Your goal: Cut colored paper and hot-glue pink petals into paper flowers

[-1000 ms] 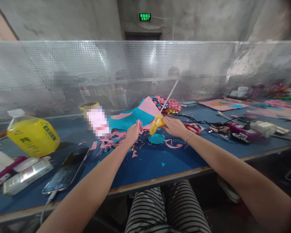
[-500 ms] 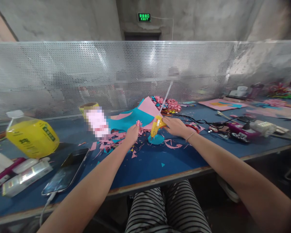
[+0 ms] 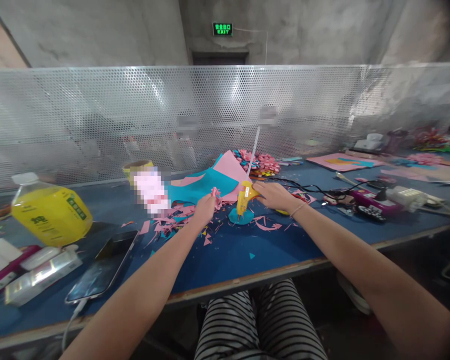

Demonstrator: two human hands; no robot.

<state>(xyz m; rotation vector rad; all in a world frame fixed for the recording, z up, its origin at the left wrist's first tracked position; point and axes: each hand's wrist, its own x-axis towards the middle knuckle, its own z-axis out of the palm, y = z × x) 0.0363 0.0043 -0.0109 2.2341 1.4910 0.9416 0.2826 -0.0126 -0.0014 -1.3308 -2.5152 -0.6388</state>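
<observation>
wall sign (image 3: 222,29) | 安全出口 over EXIT (glowing green) | jug label (image 3: 76,206) | too blurred

Yellow glue gun (image 3: 244,197) steeper, lower over blue disc (image 3: 246,217); white stick (image 3: 253,152) more upright.

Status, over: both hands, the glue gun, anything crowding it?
Right hand gripping yellow glue gun, nozzle down over blue disc; contact unclear. Left hand pinching pink paper piece. Paper scraps either side of disc.

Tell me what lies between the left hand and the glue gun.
The head view shows the pink piece pinched in the left hand, then pink paper and scraps, up to the glue gun.
</observation>
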